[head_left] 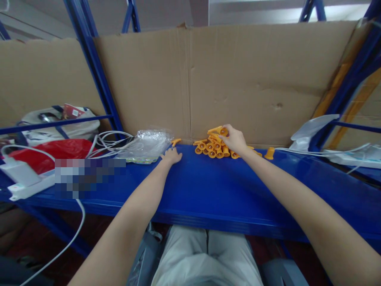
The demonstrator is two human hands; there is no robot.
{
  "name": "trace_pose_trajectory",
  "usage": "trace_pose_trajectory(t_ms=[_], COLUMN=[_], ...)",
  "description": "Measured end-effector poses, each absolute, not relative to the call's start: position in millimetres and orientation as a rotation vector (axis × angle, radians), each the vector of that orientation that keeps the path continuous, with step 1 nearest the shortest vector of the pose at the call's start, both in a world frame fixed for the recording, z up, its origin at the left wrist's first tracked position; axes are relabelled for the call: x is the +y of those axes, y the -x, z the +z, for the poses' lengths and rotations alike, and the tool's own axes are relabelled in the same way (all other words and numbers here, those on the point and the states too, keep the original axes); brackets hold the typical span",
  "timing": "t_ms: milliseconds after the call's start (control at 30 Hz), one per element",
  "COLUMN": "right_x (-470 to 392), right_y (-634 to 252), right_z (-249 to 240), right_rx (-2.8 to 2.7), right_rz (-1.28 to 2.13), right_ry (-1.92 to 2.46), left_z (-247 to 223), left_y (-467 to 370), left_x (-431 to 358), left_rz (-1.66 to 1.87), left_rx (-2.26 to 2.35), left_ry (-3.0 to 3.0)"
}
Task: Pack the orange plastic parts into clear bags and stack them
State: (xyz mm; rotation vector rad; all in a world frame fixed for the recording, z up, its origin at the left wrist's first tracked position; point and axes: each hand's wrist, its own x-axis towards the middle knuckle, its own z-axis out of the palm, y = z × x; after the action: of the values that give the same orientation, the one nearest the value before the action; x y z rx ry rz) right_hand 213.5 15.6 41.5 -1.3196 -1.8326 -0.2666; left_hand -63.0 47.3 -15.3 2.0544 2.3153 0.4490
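Orange plastic pieces [211, 153] with round, cup-shaped ends lie stacked in a pile at the back of the blue shelf. At the top of that pile, my right hand [235, 139] has its thumb and fingers closed on one orange cup-ended piece [223, 131]. To the left, my left hand [172, 155] rests on the shelf with its fingers apart, holding nothing. Just beyond its fingertips is a single orange piece [176, 142]. Another orange piece [269, 153] stands right of the pile, wide end down. My right hand and forearm hide part of the pile.
A cardboard sheet [238, 79] walls off the back of the blue shelf [196, 186]. Clear plastic bags [149, 143] lie left of my left hand. Further left are white cables [110, 139], a red bag [62, 151] and a power strip [32, 186]. Blue posts [98, 75] frame the shelf.
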Motion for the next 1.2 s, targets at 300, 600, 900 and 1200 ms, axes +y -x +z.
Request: trace_pose_trajectory(t_ms=[300, 600, 900, 1200], right_x=[14, 14, 18, -18], right_y=[-182, -167, -165, -214], right_z=[39, 45, 44, 39], right_rx=[-2.218, -2.24, -2.221, -2.164], right_rz=[-0.778, -0.748, -0.589, -0.638], right_ry=[1.56, 1.742, 1.807, 1.643], left_z=[-12, -13, -13, -12], left_y=[62, 62, 63, 64], left_x=[44, 49, 51, 49], left_rz=[0.416, 0.335, 0.4, 0.4], left_rx=[2.274, 2.328, 2.392, 2.326], left_ry=[-2.128, -2.1, -2.03, -2.108])
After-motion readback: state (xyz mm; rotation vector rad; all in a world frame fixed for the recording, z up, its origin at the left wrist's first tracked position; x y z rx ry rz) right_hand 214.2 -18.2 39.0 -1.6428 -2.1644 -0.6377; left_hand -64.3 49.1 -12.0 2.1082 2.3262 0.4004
